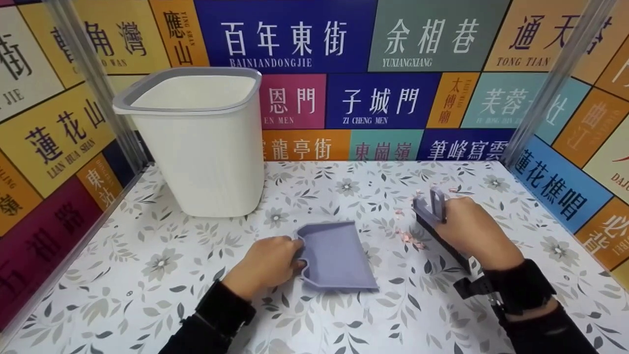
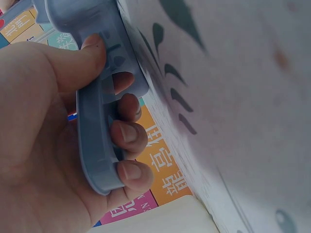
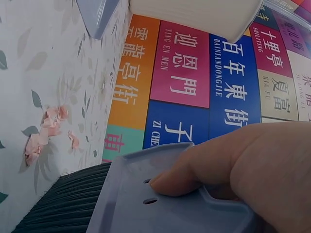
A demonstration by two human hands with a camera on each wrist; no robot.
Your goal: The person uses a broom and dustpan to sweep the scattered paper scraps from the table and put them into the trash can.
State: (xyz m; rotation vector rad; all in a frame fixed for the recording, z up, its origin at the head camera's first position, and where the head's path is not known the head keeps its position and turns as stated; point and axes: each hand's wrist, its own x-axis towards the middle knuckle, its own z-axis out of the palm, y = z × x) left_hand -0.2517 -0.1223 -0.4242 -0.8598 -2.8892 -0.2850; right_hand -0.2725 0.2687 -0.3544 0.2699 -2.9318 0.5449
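Note:
A grey-purple dustpan (image 1: 339, 255) lies on the floral tabletop, its wide edge facing right. My left hand (image 1: 268, 263) grips its handle; in the left wrist view the fingers curl round the handle (image 2: 95, 141) with the thumb on top. My right hand (image 1: 471, 231) holds a small hand brush (image 1: 430, 209) with dark bristles (image 3: 68, 204) against the table. Its thumb presses on the brush body (image 3: 146, 189) in the right wrist view. Crumpled pink paper scraps (image 1: 410, 239) lie between brush and dustpan, and a few bits sit beyond the brush.
A tall white bin (image 1: 211, 162) with a grey rim stands at the back left of the table (image 1: 147, 305). Panels with colourful street-name signs (image 1: 285, 39) enclose the back and sides, with clear corner posts (image 1: 555, 88).

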